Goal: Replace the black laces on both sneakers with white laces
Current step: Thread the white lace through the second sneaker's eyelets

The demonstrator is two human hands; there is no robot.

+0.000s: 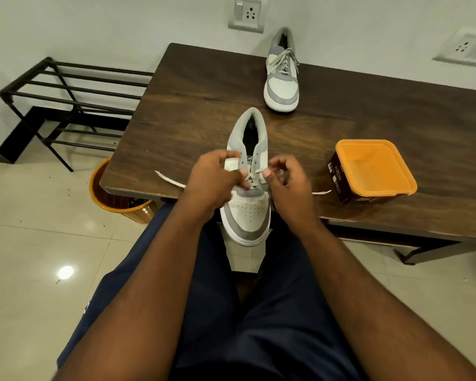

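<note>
Head: both hands (215, 178) on lace (259, 171).

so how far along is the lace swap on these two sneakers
Done: the far sneaker at the back of the table is fully laced in white. In hand: the near sneaker at the table's front edge, with the left hand and right hand pinching a white lace at its lower eyelets, both ends trailing sideways. Left: the upper eyelets are unlaced.

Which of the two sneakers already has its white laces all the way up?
The far sneaker near the wall, fully laced. The near sneaker has upper eyelets empty.
</note>
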